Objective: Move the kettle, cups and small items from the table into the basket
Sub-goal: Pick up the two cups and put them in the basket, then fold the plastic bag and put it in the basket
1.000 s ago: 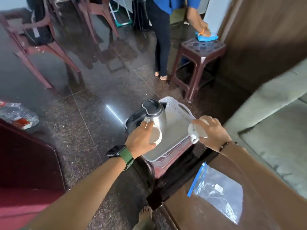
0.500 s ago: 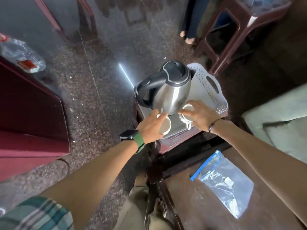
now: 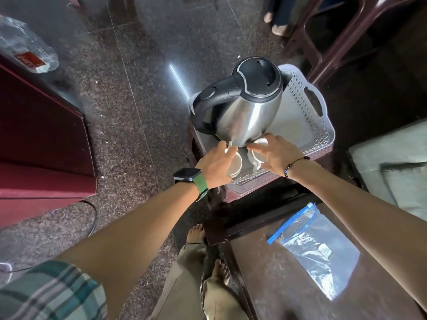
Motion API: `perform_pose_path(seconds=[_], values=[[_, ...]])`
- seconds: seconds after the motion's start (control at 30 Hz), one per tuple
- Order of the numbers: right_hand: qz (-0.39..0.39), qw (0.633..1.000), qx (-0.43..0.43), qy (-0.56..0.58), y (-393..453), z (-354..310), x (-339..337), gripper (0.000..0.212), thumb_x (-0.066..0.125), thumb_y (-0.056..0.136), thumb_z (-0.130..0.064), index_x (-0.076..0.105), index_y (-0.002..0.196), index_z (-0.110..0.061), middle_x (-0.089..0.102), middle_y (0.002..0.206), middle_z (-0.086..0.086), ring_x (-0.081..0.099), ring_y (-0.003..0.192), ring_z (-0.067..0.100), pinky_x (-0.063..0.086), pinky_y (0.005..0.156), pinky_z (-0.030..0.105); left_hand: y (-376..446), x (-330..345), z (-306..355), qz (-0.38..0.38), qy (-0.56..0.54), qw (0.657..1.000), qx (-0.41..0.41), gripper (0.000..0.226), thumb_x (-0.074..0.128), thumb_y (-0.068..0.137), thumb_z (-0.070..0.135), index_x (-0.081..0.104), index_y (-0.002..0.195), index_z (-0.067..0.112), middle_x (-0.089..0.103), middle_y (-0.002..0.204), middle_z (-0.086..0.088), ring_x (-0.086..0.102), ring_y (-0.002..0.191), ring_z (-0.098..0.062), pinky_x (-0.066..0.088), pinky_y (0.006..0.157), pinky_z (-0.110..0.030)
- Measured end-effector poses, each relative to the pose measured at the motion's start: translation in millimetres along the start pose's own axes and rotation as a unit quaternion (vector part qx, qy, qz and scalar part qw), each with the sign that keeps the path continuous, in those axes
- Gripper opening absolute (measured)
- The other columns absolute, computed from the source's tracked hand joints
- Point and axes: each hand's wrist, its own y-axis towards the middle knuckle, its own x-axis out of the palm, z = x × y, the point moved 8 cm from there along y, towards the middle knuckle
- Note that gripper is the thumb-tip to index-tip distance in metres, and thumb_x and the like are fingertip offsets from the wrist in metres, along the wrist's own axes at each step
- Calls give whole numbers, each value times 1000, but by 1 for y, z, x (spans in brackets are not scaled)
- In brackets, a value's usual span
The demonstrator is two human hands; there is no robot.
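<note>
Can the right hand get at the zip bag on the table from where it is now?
Probably yes, once it lets go of the cup. The zip bag lies flat on the table beneath the right forearm, uncovered; the right hand need only draw back.

1 kettle (image 3: 248, 112), 2 cups (image 3: 235, 163) (image 3: 258, 153), 1 basket (image 3: 323, 135), 1 zip bag (image 3: 316, 248).

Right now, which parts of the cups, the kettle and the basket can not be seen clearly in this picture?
All in the head view:
- Left cup: the left hand covers its near side.
- Right cup: the right hand covers most of it, so its handle is unclear.
- Basket: the kettle hides its far left floor.
- Zip bag: contents too glary to name.
</note>
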Motion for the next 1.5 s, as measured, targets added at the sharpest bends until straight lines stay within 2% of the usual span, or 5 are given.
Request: perform_pose_path(seconds=[0.47,0.63,1.17,1.33,1.5], values=[[-43,998,15,44,6,1,4,67,59,89,-33,23,145,-36,30,141,16,44,123,32,42,105,39,6,9,2,-40,25,999,13,72,69,79,25,28,136,7,38,129,-18,50,111,-37,47,86,-45],[-50,994,48,90,1,3,5,68,54,91,-18,20,144,-44,28,144,12,43,125,31,42,105,38,5,7,3,-58,25,998,23,79,65,84,31,19,143,7,35,137,-20,47,118,-38,41,96,-41],[85,970,155,168,-72,24,-4,70,44,85,5,28,144,-30,30,143,13,38,127,33,41,105,39,5,7,3,-45,-10,999,-2,70,67,81,28,30,136,5,37,135,-22,46,119,-41,40,99,-45],[119,938,226,234,-114,54,8,68,44,84,3,33,143,-28,35,144,12,40,129,32,40,105,38,-12,-32,27,122,-6,992,41,49,61,86,32,50,120,-1,54,115,-23,53,106,-38,45,93,-43],[144,899,296,287,-171,84,21,64,46,84,0,38,142,-26,41,140,14,41,128,33,34,109,34,-14,-43,109,134,-44,973,181,38,61,85,33,60,102,-1,63,98,-21,60,91,-36,51,78,-43]])
